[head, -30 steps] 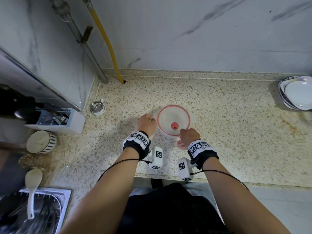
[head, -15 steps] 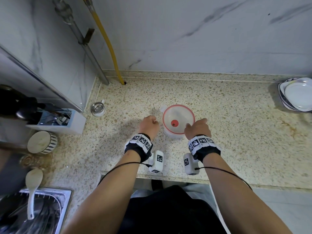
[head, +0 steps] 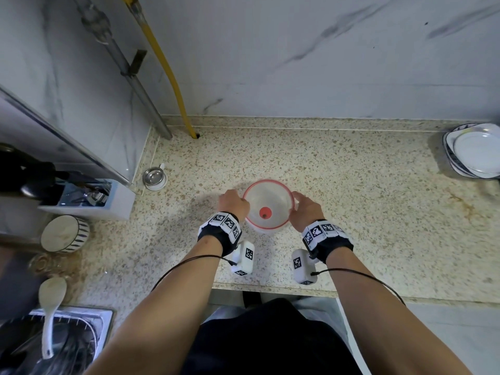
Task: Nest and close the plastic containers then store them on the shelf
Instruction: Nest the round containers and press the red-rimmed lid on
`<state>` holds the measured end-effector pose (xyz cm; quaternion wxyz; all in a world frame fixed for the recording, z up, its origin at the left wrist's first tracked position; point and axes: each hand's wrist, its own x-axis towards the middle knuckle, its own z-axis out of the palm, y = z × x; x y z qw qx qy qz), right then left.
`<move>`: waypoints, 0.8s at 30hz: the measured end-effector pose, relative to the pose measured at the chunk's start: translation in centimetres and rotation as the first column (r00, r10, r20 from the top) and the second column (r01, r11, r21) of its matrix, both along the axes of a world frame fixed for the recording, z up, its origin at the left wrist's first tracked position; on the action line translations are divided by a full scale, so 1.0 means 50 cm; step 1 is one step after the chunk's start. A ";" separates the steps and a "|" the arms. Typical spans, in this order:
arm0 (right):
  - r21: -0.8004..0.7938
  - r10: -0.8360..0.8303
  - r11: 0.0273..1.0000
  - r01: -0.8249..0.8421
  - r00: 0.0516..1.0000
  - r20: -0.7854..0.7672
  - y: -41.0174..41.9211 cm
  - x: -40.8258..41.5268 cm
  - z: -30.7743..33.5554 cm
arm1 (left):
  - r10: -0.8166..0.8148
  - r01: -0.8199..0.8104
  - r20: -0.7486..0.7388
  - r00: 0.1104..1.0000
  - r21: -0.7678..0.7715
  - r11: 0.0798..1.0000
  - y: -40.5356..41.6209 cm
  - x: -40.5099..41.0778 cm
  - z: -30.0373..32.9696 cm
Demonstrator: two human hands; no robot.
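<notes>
My left hand (head: pixel 233 203) and right hand (head: pixel 305 210) clasp opposite sides of the round clear container (head: pixel 267 204), fingers curled against its red-rimmed lid, which has a red plug at its centre. The container sits on the speckled counter (head: pixel 351 201), nearer its front edge than the wall and roughly midway along it. A stack of white plates (head: pixel 476 151) lies at the counter's far right edge, a small metal cup (head: pixel 154 178) near the back left corner, and a striped bowl (head: pixel 65 234) by the left edge above the sink (head: pixel 102 320).
</notes>
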<state>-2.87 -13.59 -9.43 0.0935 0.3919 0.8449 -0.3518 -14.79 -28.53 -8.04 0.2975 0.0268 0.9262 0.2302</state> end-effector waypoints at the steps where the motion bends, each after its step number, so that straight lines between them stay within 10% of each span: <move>1: -0.022 -0.002 1.000 0.002 1.000 -0.008 0.001 0.001 0.001 | -0.020 0.020 0.023 1.000 -0.018 1.000 -0.003 0.002 -0.002; 24: -0.106 -0.080 0.991 0.086 0.995 0.062 0.002 -0.015 0.017 | -0.101 0.090 0.150 0.984 0.080 0.993 -0.038 0.028 -0.008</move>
